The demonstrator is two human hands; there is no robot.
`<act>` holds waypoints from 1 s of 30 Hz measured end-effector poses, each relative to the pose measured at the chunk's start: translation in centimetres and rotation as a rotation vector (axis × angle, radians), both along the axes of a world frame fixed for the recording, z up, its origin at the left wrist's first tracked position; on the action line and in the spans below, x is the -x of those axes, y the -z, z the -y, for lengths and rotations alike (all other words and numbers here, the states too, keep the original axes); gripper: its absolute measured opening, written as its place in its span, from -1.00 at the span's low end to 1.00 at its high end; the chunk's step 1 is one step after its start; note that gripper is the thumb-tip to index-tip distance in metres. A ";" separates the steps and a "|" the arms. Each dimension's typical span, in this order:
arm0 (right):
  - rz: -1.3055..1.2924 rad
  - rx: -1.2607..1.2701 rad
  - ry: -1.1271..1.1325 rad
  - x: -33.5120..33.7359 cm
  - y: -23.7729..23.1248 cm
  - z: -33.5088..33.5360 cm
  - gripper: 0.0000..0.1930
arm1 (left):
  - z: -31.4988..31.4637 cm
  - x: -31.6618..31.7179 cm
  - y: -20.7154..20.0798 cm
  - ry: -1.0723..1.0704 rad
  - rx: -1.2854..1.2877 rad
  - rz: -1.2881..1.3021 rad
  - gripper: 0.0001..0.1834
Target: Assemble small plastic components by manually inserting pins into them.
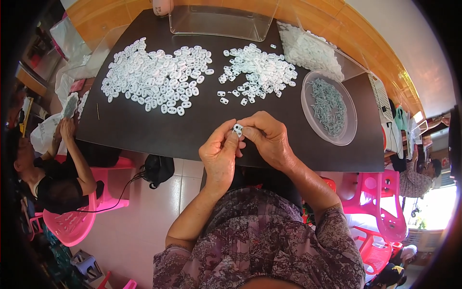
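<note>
In front of my body, at the table's near edge, my left hand (221,153) and my right hand (269,139) come together fingertip to fingertip. Both pinch one small white plastic piece with two holes (237,129); one hole looks dark, and the fingers hide part of the piece. Beyond the hands lies a big pile of white oval two-holed pieces (154,77) on the left. A smaller heap of white two-holed pieces (262,72) is right of it. Farther right, a round clear tub (353,123) holds many small grey-green slender parts (328,106), possibly screws.
The dark table (192,127) carries a clear plastic bin (216,34) at the back and a clear bag of white pieces (310,50) at back right. A person (57,173) sits on a pink chair (72,224) at left. More pink chairs (378,202) stand at right.
</note>
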State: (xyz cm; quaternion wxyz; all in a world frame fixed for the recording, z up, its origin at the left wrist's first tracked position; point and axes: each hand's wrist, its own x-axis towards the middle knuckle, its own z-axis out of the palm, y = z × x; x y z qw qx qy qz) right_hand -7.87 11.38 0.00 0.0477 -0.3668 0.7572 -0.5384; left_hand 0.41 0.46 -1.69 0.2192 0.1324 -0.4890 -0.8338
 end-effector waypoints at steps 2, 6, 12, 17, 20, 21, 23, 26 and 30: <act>-0.066 -0.019 -0.023 -0.1 -0.1 0.0 -0.81 | 0.2 0.1 0.1 -0.013 -0.064 -0.021 -0.73; -0.029 -0.056 -0.048 -0.5 -0.8 0.1 -0.72 | 0.5 0.2 0.0 -0.020 -0.054 -0.037 -0.75; -0.293 -0.037 -0.036 -0.2 -0.8 0.5 -0.67 | 0.6 0.4 -0.3 -0.022 -0.144 -0.042 -0.77; -0.367 -0.014 -0.015 -0.2 -0.4 0.5 -0.68 | 0.5 0.3 -0.7 -0.035 -0.152 0.000 -0.78; -0.382 0.000 -0.008 -0.2 -0.2 0.5 -0.69 | 0.6 0.3 -0.7 -0.047 -0.123 0.022 -0.78; -0.407 -0.006 0.000 -0.2 -0.2 0.6 -0.69 | 0.6 0.3 -0.6 -0.047 -0.123 0.022 -0.78; -0.431 -0.010 0.007 -0.2 -0.3 0.6 -0.69 | 0.8 0.3 -0.6 -0.037 -0.143 0.039 -0.78; -0.512 -0.013 0.023 -0.2 -0.4 0.7 -0.69 | 1.0 0.4 -0.9 -0.025 -0.160 0.051 -0.77; -0.586 -0.004 0.038 -0.1 -0.5 0.9 -0.69 | 1.0 0.3 -1.0 -0.050 -0.096 0.039 -0.78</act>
